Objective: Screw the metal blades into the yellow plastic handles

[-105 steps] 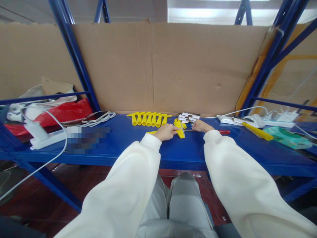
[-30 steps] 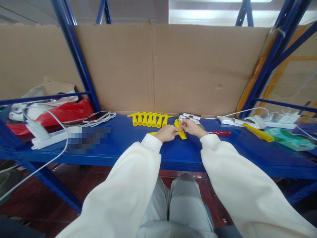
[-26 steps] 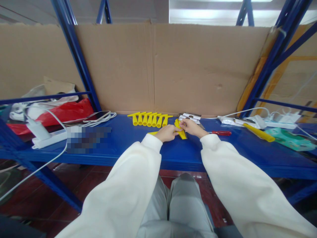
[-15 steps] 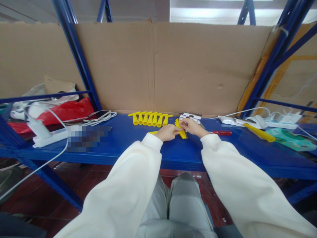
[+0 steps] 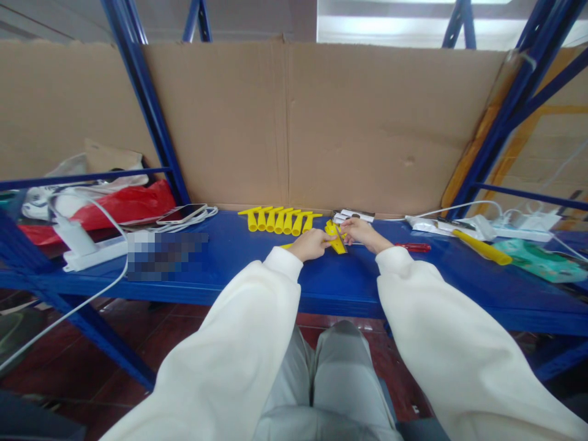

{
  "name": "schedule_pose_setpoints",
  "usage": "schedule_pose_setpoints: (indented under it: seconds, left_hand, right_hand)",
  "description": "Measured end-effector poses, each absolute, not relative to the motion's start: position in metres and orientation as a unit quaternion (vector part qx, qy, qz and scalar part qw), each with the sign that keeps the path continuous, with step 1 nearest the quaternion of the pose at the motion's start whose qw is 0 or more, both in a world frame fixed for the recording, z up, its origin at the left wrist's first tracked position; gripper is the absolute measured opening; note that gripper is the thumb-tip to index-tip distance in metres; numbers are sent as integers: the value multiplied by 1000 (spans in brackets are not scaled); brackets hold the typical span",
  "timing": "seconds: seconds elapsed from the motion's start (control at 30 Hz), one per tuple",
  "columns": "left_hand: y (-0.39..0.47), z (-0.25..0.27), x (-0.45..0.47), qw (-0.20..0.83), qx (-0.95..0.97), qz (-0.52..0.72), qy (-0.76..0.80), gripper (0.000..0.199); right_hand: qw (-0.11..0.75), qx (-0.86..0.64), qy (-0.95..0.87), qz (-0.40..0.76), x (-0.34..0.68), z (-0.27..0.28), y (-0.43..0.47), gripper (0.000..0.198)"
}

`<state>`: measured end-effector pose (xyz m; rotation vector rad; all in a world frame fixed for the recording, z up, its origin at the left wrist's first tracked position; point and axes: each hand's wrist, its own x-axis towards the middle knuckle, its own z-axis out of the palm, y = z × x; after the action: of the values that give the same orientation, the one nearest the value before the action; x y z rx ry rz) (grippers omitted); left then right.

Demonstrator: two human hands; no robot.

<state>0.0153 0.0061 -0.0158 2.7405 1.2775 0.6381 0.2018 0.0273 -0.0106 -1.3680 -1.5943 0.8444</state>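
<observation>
Yellow plastic part (image 5: 337, 237), flat on blue shelf (image 5: 257, 269), pinched

On the blue shelf (image 5: 220, 269) both hands meet at a yellow plastic part (image 5: 337, 237) — the left hand (image 5: 309, 244) grips its near end, the right hand (image 5: 362, 231) pinches its far side. Just behind the part lies a row of yellow pieces (image 5: 280, 219) (side by side, against the cardboard wall (image 5: 294, 122)). Right of the part lies a red-handled screwdriver (image 5: 416, 247); further right — a yellow-handled tool (image 5: 482, 247).
</observation>
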Motion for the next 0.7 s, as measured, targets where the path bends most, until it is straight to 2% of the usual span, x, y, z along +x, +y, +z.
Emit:
schedule_pose_setpoints:
  seconds: [0.1, 0.2, 0.33, 0.57, 0.7]
  left_hand:
    - [7, -15, 15, 21, 882, 202, 426, 34]
    - [5, -14, 16, 17, 878, 198, 435, 41]
    - [1, -14, 16, 6, 871, 172, 460, 58]
    - [1, -13, 14, -16, 873, 142, 466, 57]
    - [-3, -9, 14, -24, 862, 153, 482, 57]
  right_hand:
    - [351, -490, -626, 495, 203, -7, 20, 15]
    - [307, -447, -632, 554, 203, -6, 16, 13]
    - [312, -451, -624, 557, 201, -8, 16, 14]
    - [323, -441, -628, 554, 201, -12, 19, 21]
    - [334, -446, -620, 552, 202, -7, 18, 16]
